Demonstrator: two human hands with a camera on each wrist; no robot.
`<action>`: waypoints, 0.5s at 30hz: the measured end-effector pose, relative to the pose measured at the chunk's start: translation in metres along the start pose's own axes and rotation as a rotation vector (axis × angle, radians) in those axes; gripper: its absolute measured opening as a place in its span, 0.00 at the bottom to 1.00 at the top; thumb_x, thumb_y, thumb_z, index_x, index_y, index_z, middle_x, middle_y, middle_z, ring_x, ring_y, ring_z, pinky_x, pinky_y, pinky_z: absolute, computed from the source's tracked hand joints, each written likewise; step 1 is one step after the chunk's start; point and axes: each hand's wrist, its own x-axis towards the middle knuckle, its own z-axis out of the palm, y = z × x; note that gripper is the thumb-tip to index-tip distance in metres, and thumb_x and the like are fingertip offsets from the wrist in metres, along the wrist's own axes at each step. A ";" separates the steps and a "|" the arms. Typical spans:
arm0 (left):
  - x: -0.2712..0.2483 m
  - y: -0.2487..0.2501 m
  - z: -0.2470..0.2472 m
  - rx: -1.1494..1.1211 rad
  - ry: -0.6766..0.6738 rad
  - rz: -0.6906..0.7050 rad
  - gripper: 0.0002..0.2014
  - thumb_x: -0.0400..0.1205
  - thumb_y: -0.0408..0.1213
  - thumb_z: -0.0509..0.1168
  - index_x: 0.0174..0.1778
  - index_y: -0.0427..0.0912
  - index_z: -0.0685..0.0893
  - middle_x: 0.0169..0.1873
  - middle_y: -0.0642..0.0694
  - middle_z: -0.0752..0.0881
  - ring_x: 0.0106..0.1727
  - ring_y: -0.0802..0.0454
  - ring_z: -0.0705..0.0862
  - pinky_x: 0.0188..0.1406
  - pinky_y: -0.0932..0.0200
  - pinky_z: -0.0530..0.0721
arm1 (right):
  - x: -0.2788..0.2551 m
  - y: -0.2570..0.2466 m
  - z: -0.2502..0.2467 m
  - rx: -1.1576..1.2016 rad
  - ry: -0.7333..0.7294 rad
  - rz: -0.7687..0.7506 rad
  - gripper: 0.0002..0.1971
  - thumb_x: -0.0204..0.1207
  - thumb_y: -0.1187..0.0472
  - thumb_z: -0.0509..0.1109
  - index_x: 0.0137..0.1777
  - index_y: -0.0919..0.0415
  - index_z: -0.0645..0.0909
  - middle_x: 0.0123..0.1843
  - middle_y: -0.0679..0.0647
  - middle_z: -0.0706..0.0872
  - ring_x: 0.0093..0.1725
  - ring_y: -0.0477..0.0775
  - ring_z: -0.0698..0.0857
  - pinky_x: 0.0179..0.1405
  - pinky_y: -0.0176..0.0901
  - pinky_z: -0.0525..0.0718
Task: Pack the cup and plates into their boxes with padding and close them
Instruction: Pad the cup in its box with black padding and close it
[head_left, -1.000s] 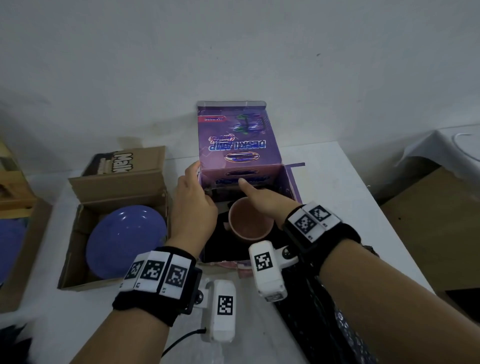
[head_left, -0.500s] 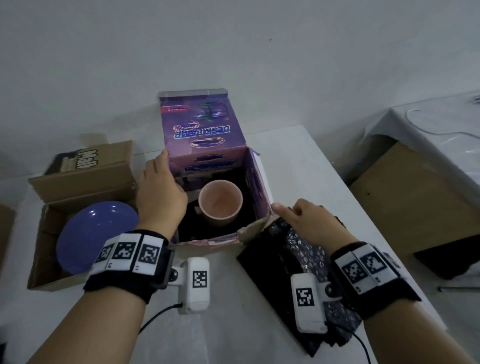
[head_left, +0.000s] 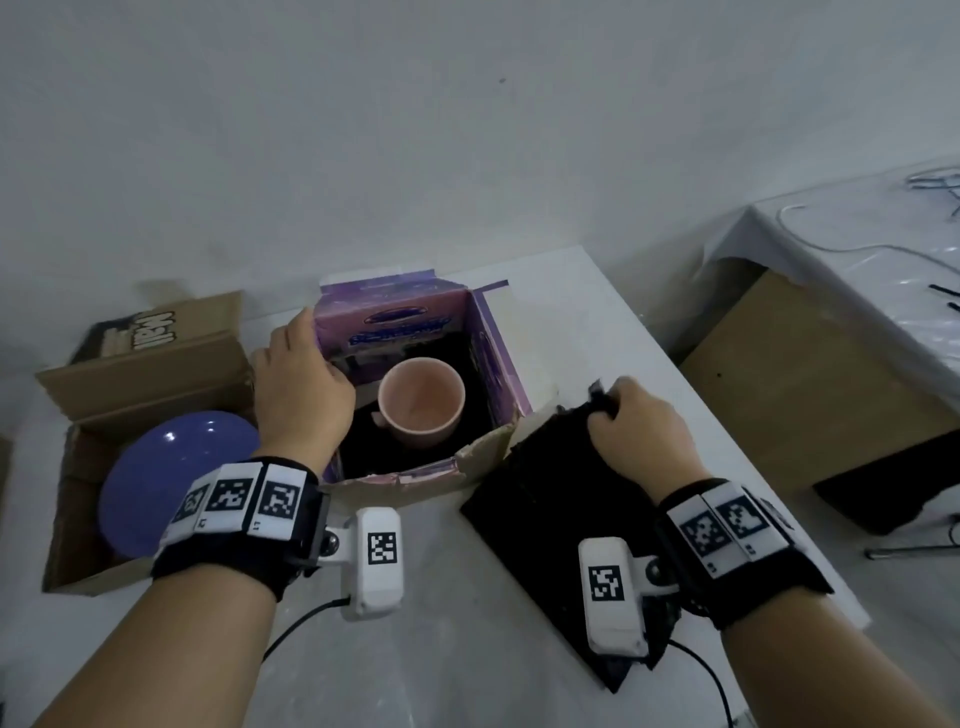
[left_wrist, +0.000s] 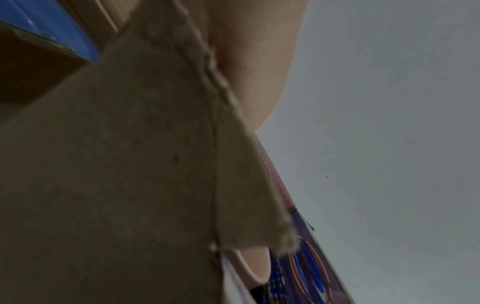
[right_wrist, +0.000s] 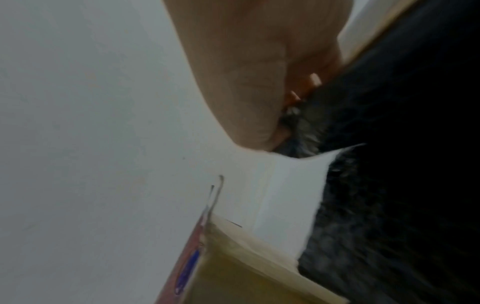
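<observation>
Far left of the head frame: open brown cardboard box with a round blue plate lying flat inside, flaps up, no padding visible on top.

Left of centre: left hand sits on the left wall of the open purple printed box, fingers draped over the rim and reaching toward the far corner. Looks like a steadying hold on the wall; whether the fingers curl tight I can't tell, since the left wrist view shows only blurred cardboard and the heel of the hand.

Centre: pink ceramic cup stands upright, mouth up, on dark lining in the purple box, handle toward the left wall. Space remains around it on the right and near sides. Lid flap is up at the back.

Right of centre: black bubble-wrap padding sheet lies on the white table, long axis running from lower right to upper left, its far corner just beside the box's near-right corner. Right hand pinches that far edge, fingers curled round bunched material, confirmed in the right wrist view.

Key relation: cup lies left and slightly beyond the gripped corner, so the right hand is the nearer one to carry padding over the box wall.
</observation>
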 end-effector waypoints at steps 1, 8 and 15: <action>0.001 -0.002 0.001 -0.036 0.013 0.000 0.27 0.79 0.26 0.56 0.76 0.38 0.66 0.70 0.34 0.74 0.69 0.32 0.70 0.69 0.44 0.65 | -0.002 -0.010 -0.010 0.045 0.146 -0.026 0.06 0.78 0.60 0.60 0.54 0.58 0.71 0.53 0.62 0.80 0.47 0.64 0.78 0.42 0.46 0.71; 0.000 -0.004 0.002 -0.586 0.016 -0.167 0.19 0.87 0.35 0.53 0.75 0.49 0.71 0.69 0.48 0.77 0.66 0.52 0.77 0.68 0.53 0.75 | -0.008 -0.108 -0.042 0.508 0.518 -0.562 0.09 0.78 0.70 0.57 0.57 0.66 0.67 0.43 0.53 0.79 0.34 0.52 0.75 0.23 0.32 0.66; -0.001 -0.008 0.006 -0.729 0.016 -0.211 0.16 0.85 0.42 0.54 0.68 0.51 0.74 0.60 0.51 0.81 0.59 0.50 0.80 0.59 0.53 0.77 | 0.010 -0.158 0.038 0.168 0.071 -0.791 0.15 0.56 0.70 0.60 0.38 0.51 0.63 0.45 0.52 0.84 0.56 0.62 0.80 0.57 0.59 0.76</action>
